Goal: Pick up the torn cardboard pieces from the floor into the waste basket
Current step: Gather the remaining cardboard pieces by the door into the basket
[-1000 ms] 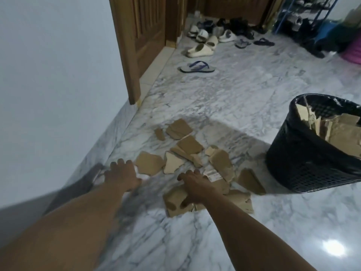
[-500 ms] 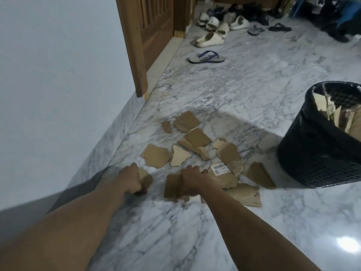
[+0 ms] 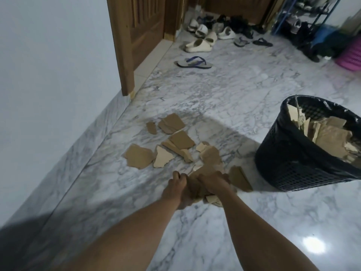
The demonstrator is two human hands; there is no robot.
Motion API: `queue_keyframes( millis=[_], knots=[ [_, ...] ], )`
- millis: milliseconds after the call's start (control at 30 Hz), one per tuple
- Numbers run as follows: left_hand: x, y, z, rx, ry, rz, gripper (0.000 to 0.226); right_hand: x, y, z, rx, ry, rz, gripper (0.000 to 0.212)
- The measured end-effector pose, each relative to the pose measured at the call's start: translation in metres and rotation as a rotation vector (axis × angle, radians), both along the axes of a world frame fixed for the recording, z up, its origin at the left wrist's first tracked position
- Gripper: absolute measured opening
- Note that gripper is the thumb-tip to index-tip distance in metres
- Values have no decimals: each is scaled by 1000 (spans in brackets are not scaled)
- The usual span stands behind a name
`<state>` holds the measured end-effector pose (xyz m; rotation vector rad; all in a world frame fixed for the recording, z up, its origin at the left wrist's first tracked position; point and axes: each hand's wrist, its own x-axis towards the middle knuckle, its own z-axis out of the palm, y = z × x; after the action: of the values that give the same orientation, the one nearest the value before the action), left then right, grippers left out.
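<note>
Reaching forward with both arms extended, the left hand (image 3: 178,187) and right hand (image 3: 214,181) press together, clamped on gathered cardboard pieces (image 3: 196,185). They sit just left of the waste basket (image 3: 289,165). Loose scraps (image 3: 139,156) lie beyond them.

A single head-worn view looks forward and steeply down along both forearms to the marble floor (image 3: 224,98) — wide-angled, lines bowing at the edges. It sits close above the left grip (image 3: 176,190) and right grip (image 3: 214,182); beyond them, a wooden door (image 3: 144,32).
</note>
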<state>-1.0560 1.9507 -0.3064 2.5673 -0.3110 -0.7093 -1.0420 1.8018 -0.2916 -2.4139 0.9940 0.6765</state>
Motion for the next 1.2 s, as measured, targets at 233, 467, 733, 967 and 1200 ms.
queue_keyframes(
  millis=[233,467,733,967,1200],
  knots=[
    [9,-6,6,188,-3,81,38,-5,27,1,-107,-5,56,69],
    [24,27,2,262,94,178,56,0,42,2,143,-90,53,68],
    [51,59,-1,201,286,137,90,14,21,34,281,-243,338,94],
    [53,65,15,247,292,2,72,26,-25,60,337,-22,208,54],
    [69,68,-11,152,275,-43,69,-4,-57,36,-177,396,692,87]
  ],
)
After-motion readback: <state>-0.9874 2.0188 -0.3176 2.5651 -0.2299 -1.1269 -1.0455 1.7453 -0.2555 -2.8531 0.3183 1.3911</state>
